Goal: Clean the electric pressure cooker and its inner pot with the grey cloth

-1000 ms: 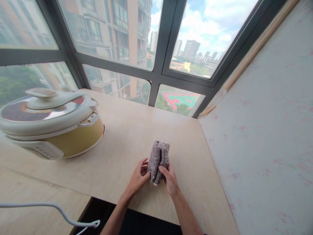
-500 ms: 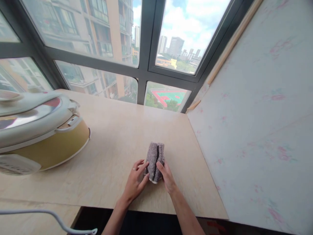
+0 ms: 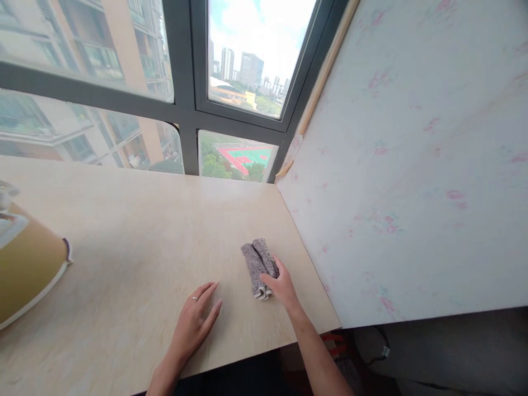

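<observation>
A folded grey-brown cloth (image 3: 258, 265) with a pale edge lies on the light wood-look tabletop (image 3: 157, 236), its fold line running lengthwise. My right hand (image 3: 281, 283) grips its right side, thumb on top and fingers around the far edge, partly hidden by the cloth. To the left, apart from the cloth, my left hand (image 3: 197, 318) rests on the tabletop with fingers stretched out and thumb apart. It wears a ring and holds nothing.
At the left edge stands a yellow-and-white appliance (image 3: 28, 264), partly cut off. A flower-patterned wall (image 3: 396, 165) borders the table on the right. Grey-framed windows (image 3: 187, 93) rise behind. A dark cable (image 3: 381, 344) shows below at right.
My left hand has let go of the cloth and moved left onto the tabletop. The cloth has turned and shifted toward the wall in my right hand. The view has swung right.
</observation>
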